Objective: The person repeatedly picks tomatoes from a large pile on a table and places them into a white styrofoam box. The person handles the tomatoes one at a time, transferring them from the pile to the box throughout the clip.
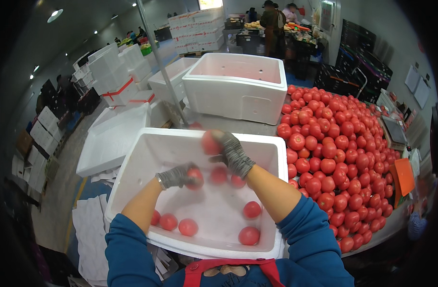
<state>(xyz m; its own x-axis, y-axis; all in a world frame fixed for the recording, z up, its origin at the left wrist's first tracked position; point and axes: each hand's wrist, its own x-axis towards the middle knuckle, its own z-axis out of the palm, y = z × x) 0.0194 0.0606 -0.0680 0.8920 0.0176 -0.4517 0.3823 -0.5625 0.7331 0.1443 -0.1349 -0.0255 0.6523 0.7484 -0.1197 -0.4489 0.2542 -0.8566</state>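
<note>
An open white foam box [211, 215] stands before me, with several loose tomatoes on its floor. My left hand [177, 175], in a grey knitted glove, is inside it and holds a red tomato [195, 178]. Over the far part of the box, my right hand [233, 152], gloved alike, grips another tomato [210, 142], which looks blurred. Two tomatoes lie near the box's middle, beneath my right hand. More rest along the near left edge and at the right side, one of them in the near right corner [249, 235].
A large heap of tomatoes [333, 154] covers the table on the right. Behind my box stands another foam box [233, 97]; a foam lid or tray [113, 138] leans at the left. A metal pole [161, 64] rises behind the box. People stand farther back.
</note>
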